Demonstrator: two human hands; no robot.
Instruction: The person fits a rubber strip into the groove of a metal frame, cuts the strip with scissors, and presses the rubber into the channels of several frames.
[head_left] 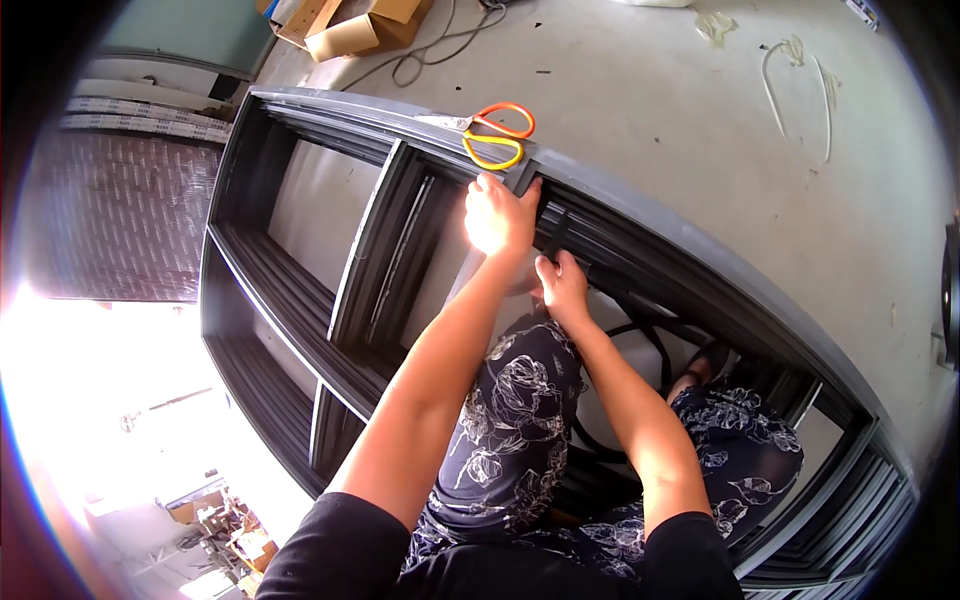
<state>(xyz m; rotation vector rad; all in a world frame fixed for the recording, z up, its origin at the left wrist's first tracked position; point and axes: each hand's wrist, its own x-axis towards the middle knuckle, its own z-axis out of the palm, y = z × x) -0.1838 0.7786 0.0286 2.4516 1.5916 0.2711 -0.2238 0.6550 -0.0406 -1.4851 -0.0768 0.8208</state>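
Observation:
A stack of dark grey metal window frames (345, 240) lies in front of me, and I am within one of its openings. My left hand (498, 215) is closed at the far rail by a crossbar, its thumb against the inner edge; what its fingers hold is hidden. Just right of and nearer than it, my right hand (565, 290) pinches a black flexible strip (560, 235) that runs up to the rail. More black strip (640, 325) hangs in loops by my legs. Scissors with orange and yellow handles (493, 162) rest on the far rail, beyond my left hand.
Open cardboard boxes (365, 30) and a dark cable (425, 50) are on the floor beyond the frames. A pale loop of cord (825, 110) lies at the far right. Wrapped stock (130, 215) stands to the left. Cluttered parts (235, 535) sit at the lower left.

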